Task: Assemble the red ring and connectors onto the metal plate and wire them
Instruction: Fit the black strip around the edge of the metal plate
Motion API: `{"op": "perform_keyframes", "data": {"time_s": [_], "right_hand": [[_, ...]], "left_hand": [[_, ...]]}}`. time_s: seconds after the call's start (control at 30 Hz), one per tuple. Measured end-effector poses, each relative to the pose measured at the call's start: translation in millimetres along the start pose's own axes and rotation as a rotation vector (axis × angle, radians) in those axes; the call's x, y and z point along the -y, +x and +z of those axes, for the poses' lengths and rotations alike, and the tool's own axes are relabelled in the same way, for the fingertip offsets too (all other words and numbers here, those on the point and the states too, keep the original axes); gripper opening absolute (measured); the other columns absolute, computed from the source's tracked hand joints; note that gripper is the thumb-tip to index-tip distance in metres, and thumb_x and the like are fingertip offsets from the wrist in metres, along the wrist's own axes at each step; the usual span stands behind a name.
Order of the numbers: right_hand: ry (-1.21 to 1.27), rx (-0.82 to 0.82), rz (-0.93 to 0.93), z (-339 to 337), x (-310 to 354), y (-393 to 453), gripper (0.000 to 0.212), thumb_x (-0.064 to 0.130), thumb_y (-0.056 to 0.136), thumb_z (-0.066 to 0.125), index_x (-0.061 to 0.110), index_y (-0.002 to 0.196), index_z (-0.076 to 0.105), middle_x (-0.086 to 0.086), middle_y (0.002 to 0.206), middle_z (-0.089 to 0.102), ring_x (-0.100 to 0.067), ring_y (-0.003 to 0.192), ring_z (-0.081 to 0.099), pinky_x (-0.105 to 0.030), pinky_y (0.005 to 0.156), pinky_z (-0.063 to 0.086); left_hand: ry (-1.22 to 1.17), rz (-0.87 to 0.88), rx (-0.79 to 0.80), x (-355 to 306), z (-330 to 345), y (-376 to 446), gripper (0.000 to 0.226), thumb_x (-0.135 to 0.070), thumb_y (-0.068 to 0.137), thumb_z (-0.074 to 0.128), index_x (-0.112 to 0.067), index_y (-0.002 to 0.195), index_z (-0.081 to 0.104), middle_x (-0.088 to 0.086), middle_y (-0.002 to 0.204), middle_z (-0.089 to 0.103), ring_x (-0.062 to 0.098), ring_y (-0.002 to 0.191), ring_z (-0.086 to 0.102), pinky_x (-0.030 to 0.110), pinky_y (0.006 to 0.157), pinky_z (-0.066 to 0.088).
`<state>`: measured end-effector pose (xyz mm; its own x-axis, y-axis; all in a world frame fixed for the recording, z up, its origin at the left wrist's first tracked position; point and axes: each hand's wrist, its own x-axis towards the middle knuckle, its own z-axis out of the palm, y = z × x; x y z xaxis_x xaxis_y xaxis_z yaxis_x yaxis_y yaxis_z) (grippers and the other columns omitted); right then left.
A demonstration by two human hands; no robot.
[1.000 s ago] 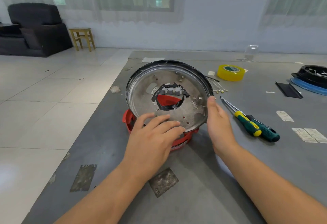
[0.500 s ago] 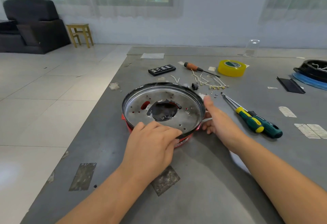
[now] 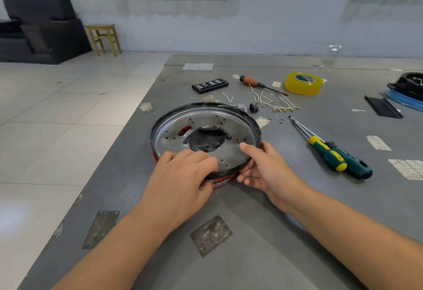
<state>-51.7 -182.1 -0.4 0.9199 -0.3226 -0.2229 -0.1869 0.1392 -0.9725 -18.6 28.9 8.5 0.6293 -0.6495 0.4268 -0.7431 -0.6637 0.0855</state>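
The round metal plate (image 3: 242,127), black-rimmed with a torn dark centre hole, lies flat on top of the red ring (image 3: 223,181), of which only a red edge shows beneath it. My left hand (image 3: 183,175) rests palm-down on the plate's near rim, fingers bent over the edge. My right hand (image 3: 263,168) grips the right near rim, thumb on the plate's face and fingers curled under the edge. Thin white wires with brass terminals (image 3: 272,104) and a small black connector (image 3: 253,108) lie just behind the plate.
On the grey table: two green-handled screwdrivers (image 3: 338,157) to the right, small screws (image 3: 278,118), an orange-handled screwdriver (image 3: 256,83), a black bit case (image 3: 210,85), yellow tape (image 3: 303,83), and a black part on a blue base (image 3: 409,90) far right. The table's left edge drops to tiled floor.
The plate has come down from tilted upright to lying flat on the red ring. My right hand has shifted from the plate's side to gripping its near right rim.
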Motion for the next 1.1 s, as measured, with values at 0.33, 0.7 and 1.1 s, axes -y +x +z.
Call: {"op": "perform_keyframes", "data": {"time_s": [0.33,0.7,1.1], "right_hand": [[0.034,0.087,0.075,2,3,4,0.028,0.023,0.095,0.065,0.011,0.115,0.05,-0.014,0.071,0.067,-0.025,0.053,0.062,-0.028,0.045,0.048],[-0.13,0.043,-0.044,7,-2,-3,0.054,0.065,0.091,0.061,0.018,0.118,0.055,-0.008,0.077,0.069,-0.024,0.058,0.065,-0.033,0.05,0.054],[-1.248,-0.036,-1.513,-20,1,26,0.037,0.052,0.09,0.072,0.018,0.103,0.077,-0.001,0.126,0.067,-0.029,0.121,0.059,-0.044,0.101,0.036]], "left_hand": [[-0.122,0.016,0.028,19,-6,3,0.015,-0.021,0.076,0.063,-0.027,0.09,0.065,-0.019,0.108,0.069,0.015,0.108,0.063,0.043,0.091,0.041],[0.055,0.077,-0.011,9,-8,11,0.028,-0.045,0.088,0.052,-0.03,0.094,0.075,-0.011,0.087,0.065,0.018,0.087,0.067,0.042,0.087,0.049],[0.083,0.28,-0.171,24,4,9,0.016,-0.03,0.092,0.064,-0.015,0.087,0.066,0.002,0.087,0.063,0.026,0.076,0.062,0.043,0.067,0.047]]}}
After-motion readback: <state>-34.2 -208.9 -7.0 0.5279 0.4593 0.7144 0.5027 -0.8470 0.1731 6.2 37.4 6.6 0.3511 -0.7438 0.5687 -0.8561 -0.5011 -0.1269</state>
